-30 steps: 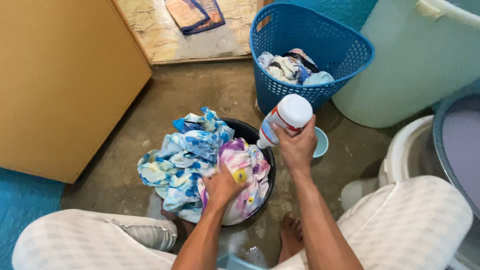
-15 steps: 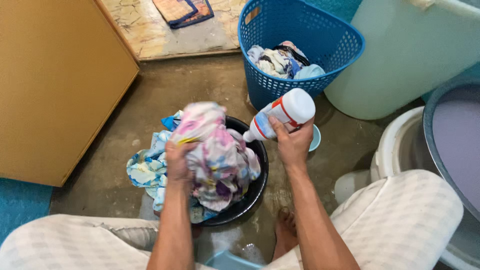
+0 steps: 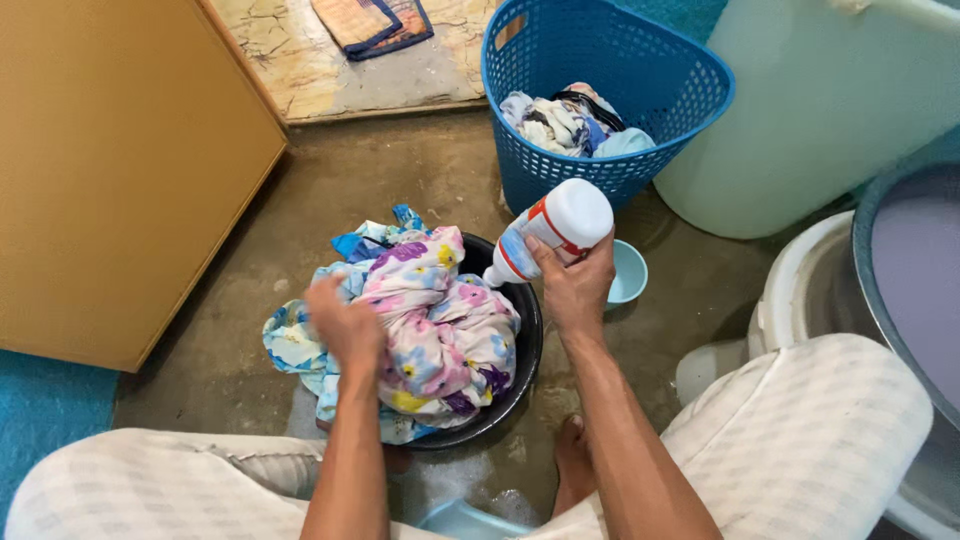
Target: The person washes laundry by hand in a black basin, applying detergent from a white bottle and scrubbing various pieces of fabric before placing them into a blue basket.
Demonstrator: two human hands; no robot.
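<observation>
Wet concrete floor (image 3: 400, 170), seen from above. Right hand (image 3: 575, 290), grip clamped on white bottle (image 3: 550, 232) tilted nozzle-down over black basin (image 3: 525, 340); left hand (image 3: 345, 325) pressing floral cloth (image 3: 440, 330) inside. Best poured slowly onto cloth. Blue basket (image 3: 600, 60) behind.

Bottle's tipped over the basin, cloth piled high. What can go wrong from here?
1. The right hand holds the white bottle tilted, nozzle near the black basin rim, so liquid may land on the floor rather than the cloth.
2. The floral cloth under the left hand is heaped above the rim; the blue patterned cloth already hangs outside and may drag onto the wet floor.
</observation>
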